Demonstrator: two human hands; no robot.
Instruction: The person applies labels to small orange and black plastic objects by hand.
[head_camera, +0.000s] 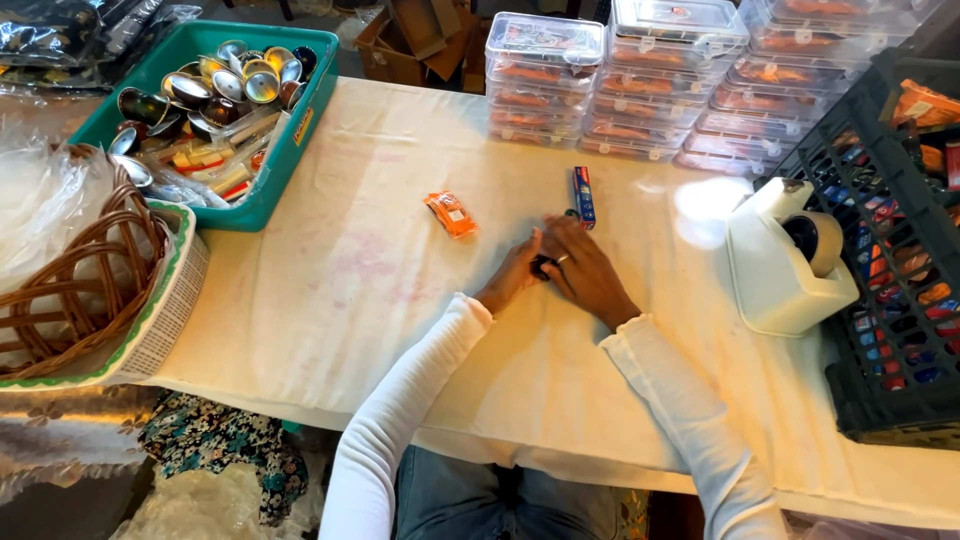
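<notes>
Pinching a small dark item (541, 266) mid-tabletop (350, 290) — both hands, left (515, 275) and right (585, 272), fingers closed around it; blue packet (584, 195) just beyond. Next move likely needs steady, fine fingertip control.

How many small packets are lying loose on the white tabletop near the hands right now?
2. An orange packet lies left of the hands, apart from them. A blue packet lies just beyond the right hand. The left hand and right hand cover a small dark thing, possibly hiding more.
</notes>
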